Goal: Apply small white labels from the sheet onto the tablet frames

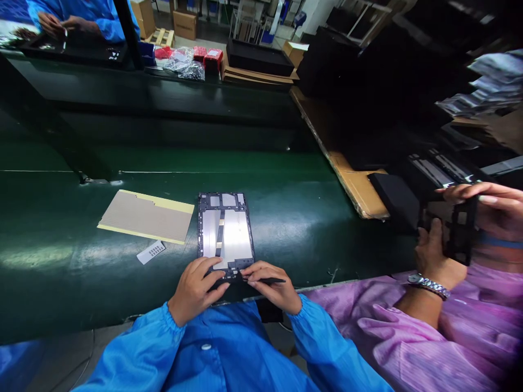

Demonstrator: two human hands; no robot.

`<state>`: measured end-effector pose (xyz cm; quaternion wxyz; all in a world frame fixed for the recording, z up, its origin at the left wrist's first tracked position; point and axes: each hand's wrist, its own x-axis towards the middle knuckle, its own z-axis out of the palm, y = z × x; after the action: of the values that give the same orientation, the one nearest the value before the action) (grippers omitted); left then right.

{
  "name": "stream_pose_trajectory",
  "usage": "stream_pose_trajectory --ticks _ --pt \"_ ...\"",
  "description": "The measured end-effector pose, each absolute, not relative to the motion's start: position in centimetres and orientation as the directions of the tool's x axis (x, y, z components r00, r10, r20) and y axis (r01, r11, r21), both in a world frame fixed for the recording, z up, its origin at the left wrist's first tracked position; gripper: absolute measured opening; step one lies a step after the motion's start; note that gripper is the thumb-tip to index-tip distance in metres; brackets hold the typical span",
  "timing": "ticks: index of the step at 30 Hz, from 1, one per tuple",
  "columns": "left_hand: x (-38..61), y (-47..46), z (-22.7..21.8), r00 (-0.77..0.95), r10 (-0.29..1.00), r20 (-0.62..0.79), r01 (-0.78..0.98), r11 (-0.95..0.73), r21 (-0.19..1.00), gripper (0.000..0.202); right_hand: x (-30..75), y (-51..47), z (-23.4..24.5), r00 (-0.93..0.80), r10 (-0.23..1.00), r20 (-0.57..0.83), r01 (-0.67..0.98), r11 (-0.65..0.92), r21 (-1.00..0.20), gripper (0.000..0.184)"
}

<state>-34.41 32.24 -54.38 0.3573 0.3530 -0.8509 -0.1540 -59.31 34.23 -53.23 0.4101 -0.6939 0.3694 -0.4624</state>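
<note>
**Right grip** [273, 289]: fingers together, clamped on a thin black tool [267, 280]. The tool lies nearly level and its tip points to the person's right. The fingertips sit at the near end of the tablet frame.

**Left grip** [196, 289]: fingers curled, tips pressed on the near edge of the tablet frame, thumb stretched toward the right grip. Whether it clasps the edge or only rests on it cannot be told.

**Tablet frame** [226, 228]: dark rim with a pale metal panel inside and a narrow dark strip down the middle. It lies flat on the tabletop, long side running away from the person, directly ahead of both blue sleeves.

**Tabletop** [306, 218]: dark green and glossy.

**Beige sheet** [147, 216]: yellow-edged and flat, just left of the frame.

**Small white card** [151, 252]: lies at the near corner of the sheet.

**Cardboard strip** [357, 188]: runs along the right side of the tabletop.

**Co-worker's hands** [449, 239]: pink sleeves, a wristwatch [429, 286] on one wrist. They hold a dark frame part [461, 228], well apart to the right.

**Red boxes** [208, 57] and a black tray [257, 57]: on the far bench.

**Another person's hands** [61, 24]: blue sleeves, far left.
</note>
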Motion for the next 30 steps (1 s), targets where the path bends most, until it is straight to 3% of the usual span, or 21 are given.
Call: stream_pose_trajectory --ticks 9,16,30 --pt "-34.5 32.2 -54.3 -0.487 -0.717 0.499 -0.505 0.697 0.509 0.013 -59.2 33.9 -53.0 0.333 -0.891 0.308 -0.138 -0.369 -0.919 0.01" --pt "-34.6 32.3 -54.0 -0.487 -0.721 0.493 -0.507 0.693 0.512 0.014 -59.6 33.3 -53.2 0.259 -0.941 0.219 -0.06 -0.242 -0.968 0.009" --pt "-34.5 32.2 -53.9 -0.48 -0.729 0.489 -0.509 0.685 0.521 0.014 -59.8 33.0 -53.1 0.359 -0.906 0.222 -0.072 -0.264 -0.962 0.007"
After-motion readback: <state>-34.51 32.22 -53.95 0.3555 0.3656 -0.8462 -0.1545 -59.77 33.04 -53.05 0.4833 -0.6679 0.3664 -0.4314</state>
